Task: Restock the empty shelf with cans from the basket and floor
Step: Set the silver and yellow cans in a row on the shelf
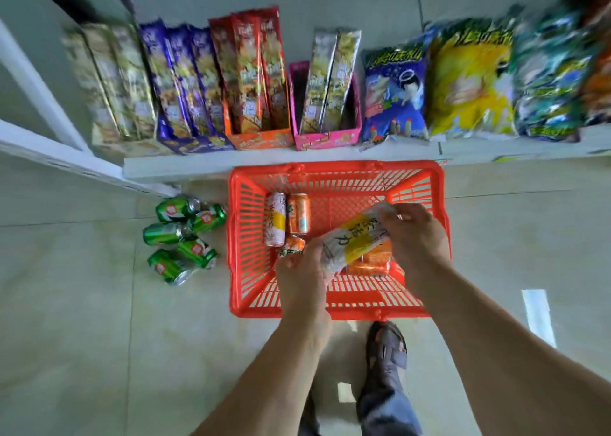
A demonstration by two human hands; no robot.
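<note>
A red plastic basket (251,296) stands on the floor below the shelf. Over it I hold a white-and-yellow can (355,240) tilted, with my left hand (302,270) on its lower end and my right hand (411,234) on its upper end. Inside the basket lie another white-and-yellow can (276,219), an orange can (299,213) beside it, and more orange cans (370,263) partly hidden under my hands. Several green cans (180,237) lie on the floor left of the basket.
The white shelf (330,158) above the basket carries boxed snack sticks (254,78) and chip bags (469,81). A second shelf edge (59,164) juts out at the left. My foot in a dark sandal (386,346) is just behind the basket on the tiled floor.
</note>
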